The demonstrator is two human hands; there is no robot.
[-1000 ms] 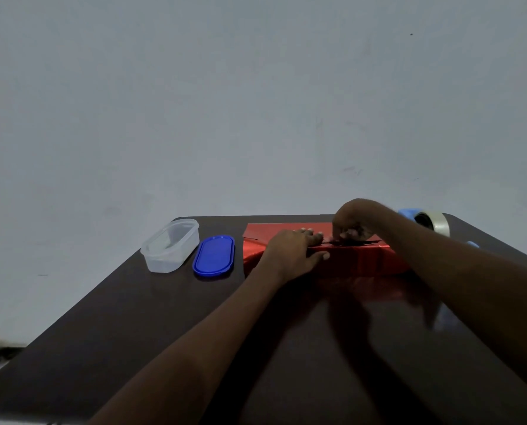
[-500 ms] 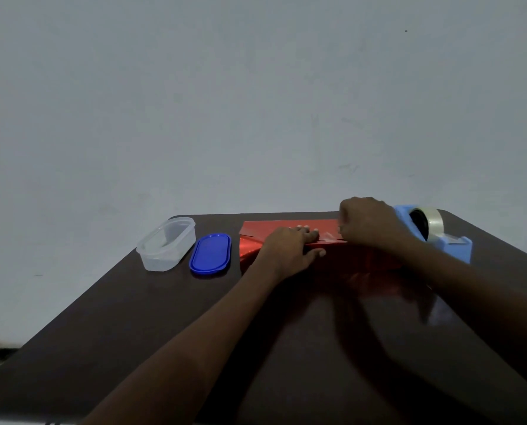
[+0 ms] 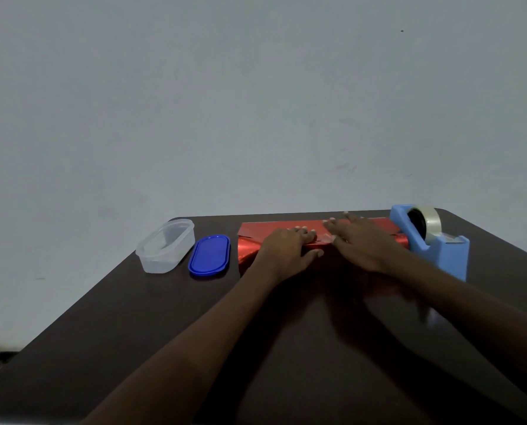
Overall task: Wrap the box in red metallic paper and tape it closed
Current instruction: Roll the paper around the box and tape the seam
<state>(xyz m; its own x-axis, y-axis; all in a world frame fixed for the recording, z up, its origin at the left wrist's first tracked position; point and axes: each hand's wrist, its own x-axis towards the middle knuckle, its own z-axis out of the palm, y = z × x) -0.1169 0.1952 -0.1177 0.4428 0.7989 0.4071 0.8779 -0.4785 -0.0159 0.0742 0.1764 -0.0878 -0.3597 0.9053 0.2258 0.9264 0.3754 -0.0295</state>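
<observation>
A box wrapped in red metallic paper lies across the far middle of the dark table. My left hand lies flat on its top, fingers straight, holding the paper down. My right hand rests flat beside it with fingers spread, pressing a short clear strip of tape onto the paper seam between the two hands. The paper's left end stands open in loose flaps. A blue tape dispenser with a clear tape roll stands just right of the box.
A clear plastic container and its blue lid lie to the left of the box. A plain grey wall runs behind the table. The near half of the table holds only my forearms.
My right hand has opened from a curled pinch on the tape to a flat press on the seam. The view shifted, bringing the dispenser into full sight. The left hand stayed put.
</observation>
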